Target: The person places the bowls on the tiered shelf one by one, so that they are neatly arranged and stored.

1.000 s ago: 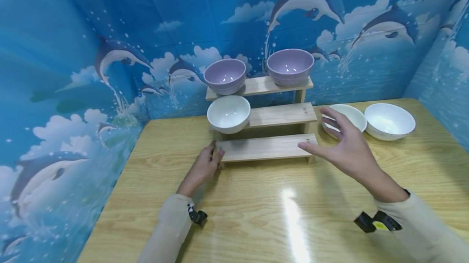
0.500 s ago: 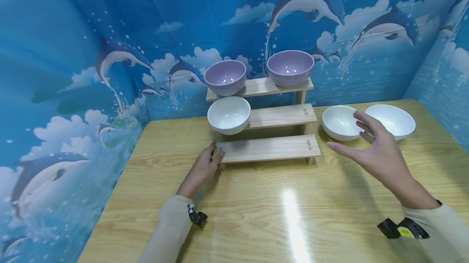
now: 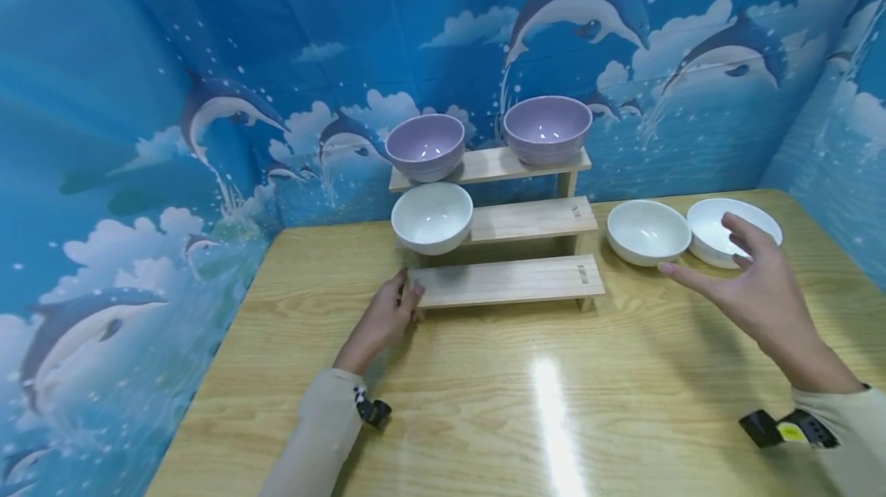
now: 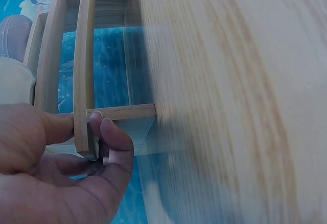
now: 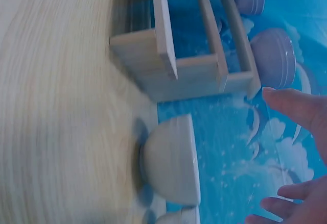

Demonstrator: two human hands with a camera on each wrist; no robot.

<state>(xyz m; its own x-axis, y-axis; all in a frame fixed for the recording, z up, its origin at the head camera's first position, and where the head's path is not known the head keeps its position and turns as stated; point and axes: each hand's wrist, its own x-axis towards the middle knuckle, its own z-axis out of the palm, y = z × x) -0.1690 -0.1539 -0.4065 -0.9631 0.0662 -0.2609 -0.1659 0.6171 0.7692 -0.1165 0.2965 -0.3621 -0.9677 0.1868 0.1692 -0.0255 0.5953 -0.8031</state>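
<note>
My left hand (image 3: 379,321) grips the left end of the lowest step of a three-step wooden display stand (image 3: 508,281). In the left wrist view, the thumb and curled fingers (image 4: 120,155) pinch the board's end. My right hand (image 3: 768,301) holds nothing, its thumb and fingers spread apart. It hovers in front of two white bowls at the right of the stand: a nearer one (image 3: 648,232) and one farther right (image 3: 716,239), which the hand partly covers.
Two purple bowls, one left (image 3: 425,147) and one right (image 3: 548,130), stand on the top step. A white bowl (image 3: 432,218) sits at the left of the middle step. Behind the wooden table (image 3: 471,389) hangs a blue dolphin-print cloth (image 3: 388,20).
My right hand has moved rightward from the stand's right end, past the nearer white bowl, to the farther one. The left hand has stayed at the stand's left end.
</note>
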